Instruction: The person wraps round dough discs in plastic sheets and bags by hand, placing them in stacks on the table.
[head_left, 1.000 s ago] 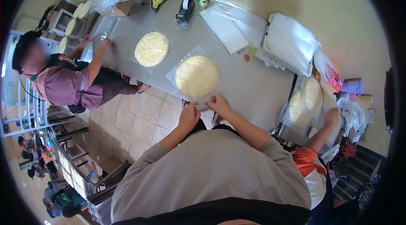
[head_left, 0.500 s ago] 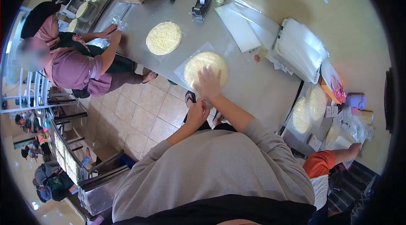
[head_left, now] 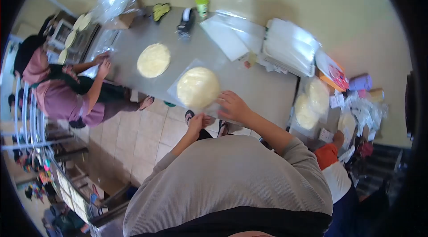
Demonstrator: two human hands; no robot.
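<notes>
A round, pale disc that looks like a cheese-topped pizza base (head_left: 198,87) lies in a clear plastic bag (head_left: 174,91) near the front edge of the metal table. My left hand (head_left: 194,126) is closed at the bag's near edge, with its fingertips pinched on the plastic. To the right of the disc, my right hand (head_left: 235,107) has its fingers apart and slightly bent beside the bag's edge; nothing shows in it. A second pale disc (head_left: 154,60) lies farther left on the table.
A tape dispenser (head_left: 185,22) and a green cup (head_left: 202,6) stand at the back. Plastic sheets fill a white basket (head_left: 266,50) on the right, with bagged discs (head_left: 307,114) beyond. A co-worker (head_left: 60,96) stands at the left; another person's red sleeve (head_left: 327,156) is at the right.
My right hand has lifted off the top of the bagged disc and moved to its right side. My left hand stays at the bag's near edge. The view has shifted.
</notes>
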